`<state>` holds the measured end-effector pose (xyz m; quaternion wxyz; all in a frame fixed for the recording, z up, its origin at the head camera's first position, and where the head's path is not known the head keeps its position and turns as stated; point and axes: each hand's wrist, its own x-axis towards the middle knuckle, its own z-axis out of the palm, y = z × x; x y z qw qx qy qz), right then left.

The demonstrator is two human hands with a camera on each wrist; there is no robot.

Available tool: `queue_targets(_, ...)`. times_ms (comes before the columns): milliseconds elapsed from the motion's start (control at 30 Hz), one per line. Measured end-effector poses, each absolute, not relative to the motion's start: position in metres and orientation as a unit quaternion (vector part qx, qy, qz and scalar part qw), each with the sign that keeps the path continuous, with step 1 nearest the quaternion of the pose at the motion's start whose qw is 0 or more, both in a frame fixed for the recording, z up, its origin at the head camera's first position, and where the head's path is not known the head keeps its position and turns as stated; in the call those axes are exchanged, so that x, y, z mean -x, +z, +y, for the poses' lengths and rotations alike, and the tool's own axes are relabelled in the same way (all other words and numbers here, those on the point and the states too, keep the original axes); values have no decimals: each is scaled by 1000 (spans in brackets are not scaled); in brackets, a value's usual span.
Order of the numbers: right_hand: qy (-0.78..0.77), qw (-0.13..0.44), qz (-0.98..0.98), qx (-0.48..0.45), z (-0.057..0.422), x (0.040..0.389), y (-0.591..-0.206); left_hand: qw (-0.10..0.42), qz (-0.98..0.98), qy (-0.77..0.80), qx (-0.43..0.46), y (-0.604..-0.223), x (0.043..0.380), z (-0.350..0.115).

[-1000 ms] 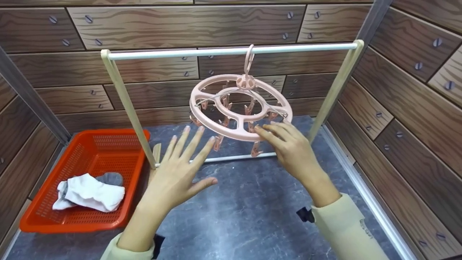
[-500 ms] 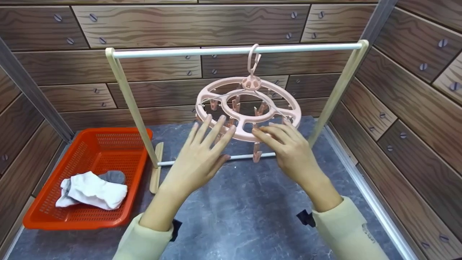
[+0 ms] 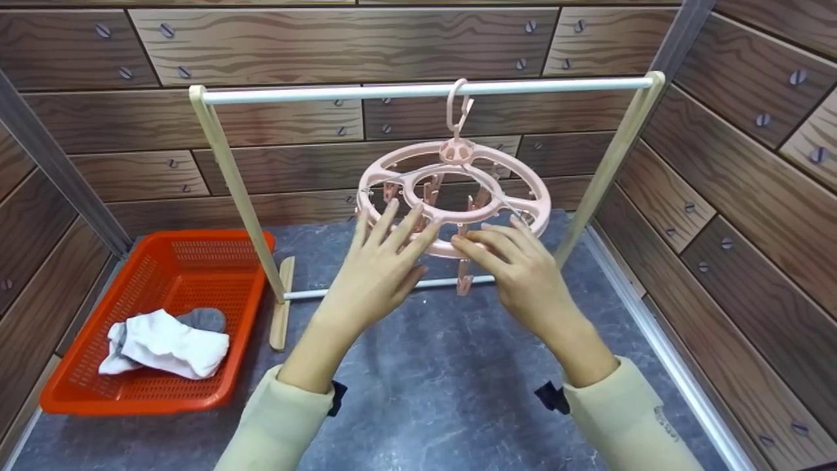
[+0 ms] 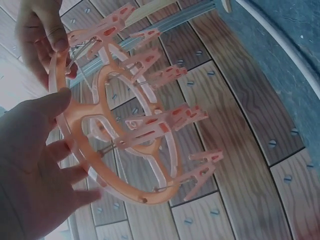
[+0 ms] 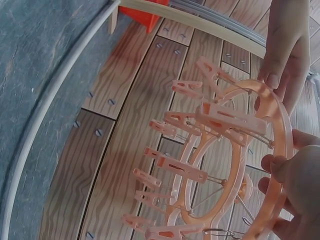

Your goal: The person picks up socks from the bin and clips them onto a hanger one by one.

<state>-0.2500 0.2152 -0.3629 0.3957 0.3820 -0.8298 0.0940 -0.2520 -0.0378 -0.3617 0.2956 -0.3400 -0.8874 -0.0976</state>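
Note:
A round pink clip hanger (image 3: 458,215) hangs by its hook (image 3: 451,108) from the white bar (image 3: 294,95). At its near left rim, my left hand (image 3: 369,278) holds the ring, thumb beneath and fingers spread over the top. Across the near right rim, my right hand (image 3: 529,281) grips the ring between thumb and curled fingers. Several pink clothespins (image 4: 145,134) dangle under the ring with nothing clipped in them. The ring tilts a little toward me. In the right wrist view, the thumb of the right hand (image 5: 305,175) bends round the rim.
An orange-red basket (image 3: 229,386) stands on the left, holding white and grey socks (image 3: 175,345). Wooden legs (image 3: 232,167) support the bar at both ends, with a lower white rod (image 3: 307,294) between them. Wood-patterned walls (image 3: 732,196) enclose the dark floor (image 3: 431,392).
My left hand has moved right and up from open air onto the hanger's rim. The right hand stays at the rim. The hanger has shifted and turned slightly.

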Motion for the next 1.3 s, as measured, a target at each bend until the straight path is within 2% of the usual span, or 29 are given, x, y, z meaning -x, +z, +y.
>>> queue_targets(567,80,390,-832,-387,213,243,-361,324,-878,-99,337,-360,257,-31)
queue_targets(800,102,424,-812,-387,217,235,-363,340,-868,-115,344,-359,258,-30)
queue_targets(1033,211,480,-747,-408,219,223,-375,342,-869,-109,340,-359,258,-31)
queue_targets(1133,230,460,-760,-398,219,220,-388,342,-870,-108,338,-361,258,-32)
queue_targets(1300,278,369,-818,-343,220,223,-410,334,-873,-106,338,-362,258,-33)
